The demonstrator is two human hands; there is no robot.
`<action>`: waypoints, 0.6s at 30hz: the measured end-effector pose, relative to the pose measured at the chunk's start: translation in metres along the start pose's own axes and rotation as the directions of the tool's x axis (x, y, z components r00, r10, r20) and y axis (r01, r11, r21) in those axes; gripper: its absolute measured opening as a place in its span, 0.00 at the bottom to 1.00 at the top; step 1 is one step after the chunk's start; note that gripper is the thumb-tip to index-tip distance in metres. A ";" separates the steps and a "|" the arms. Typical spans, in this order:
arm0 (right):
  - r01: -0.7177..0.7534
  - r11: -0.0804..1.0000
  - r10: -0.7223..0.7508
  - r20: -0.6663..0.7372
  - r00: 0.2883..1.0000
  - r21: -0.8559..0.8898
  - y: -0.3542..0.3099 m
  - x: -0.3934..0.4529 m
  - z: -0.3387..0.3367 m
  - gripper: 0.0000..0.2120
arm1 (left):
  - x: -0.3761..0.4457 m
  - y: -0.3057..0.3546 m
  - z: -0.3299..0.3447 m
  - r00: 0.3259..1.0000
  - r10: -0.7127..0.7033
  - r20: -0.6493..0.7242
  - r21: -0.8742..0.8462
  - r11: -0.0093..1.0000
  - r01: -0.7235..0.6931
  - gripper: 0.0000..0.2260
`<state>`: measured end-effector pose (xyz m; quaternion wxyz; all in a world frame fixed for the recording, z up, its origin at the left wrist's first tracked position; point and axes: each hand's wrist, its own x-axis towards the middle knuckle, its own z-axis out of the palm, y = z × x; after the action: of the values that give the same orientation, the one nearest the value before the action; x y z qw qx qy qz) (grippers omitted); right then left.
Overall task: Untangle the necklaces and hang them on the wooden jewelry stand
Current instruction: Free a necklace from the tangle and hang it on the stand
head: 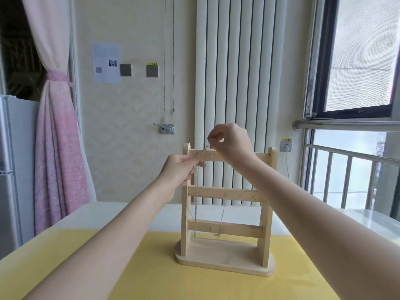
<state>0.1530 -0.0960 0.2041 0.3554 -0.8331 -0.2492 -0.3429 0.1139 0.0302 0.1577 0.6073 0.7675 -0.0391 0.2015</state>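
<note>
I see the thin silver chain necklace (196, 202) draped over the top rail of the pale wooden three-rail jewelry stand (225, 213), one strand hanging down past the lower rails. My right hand (229, 141) pinches the chain above the rail; my left hand (180, 169) pinches it at the rail's left end. I judge it light, limp, slippery and prone to snag, best held near a hook. The stand sits on a yellow-covered desk (151, 278), before a white radiator (238, 83), beside a window (357, 61).

Pale wooden stand (225, 228) on a yellow cloth (151, 278) (silvery chain (196, 204)), pink-and-white curtain (58, 148).
</note>
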 end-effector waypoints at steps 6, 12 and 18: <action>0.041 0.972 -0.026 0.067 0.997 -0.233 0.006 0.004 0.003 0.11 | 0.003 -0.007 0.010 1.000 -0.026 0.016 0.038 0.999 0.025 0.11; 0.203 0.933 -0.181 0.099 0.978 -0.298 0.017 -0.017 -0.002 0.10 | 0.000 -0.021 0.016 0.997 -0.002 0.075 0.057 0.998 -0.002 0.11; 0.181 0.969 -0.167 0.093 0.982 -0.168 0.034 -0.056 0.010 0.15 | -0.006 -0.035 0.022 0.996 0.047 0.079 0.056 0.997 -0.052 0.12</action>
<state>0.1435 -0.1188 0.1432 0.2390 -0.8489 -0.3039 -0.3604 0.1249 0.0178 0.1193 0.5774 0.7910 -0.0757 0.1875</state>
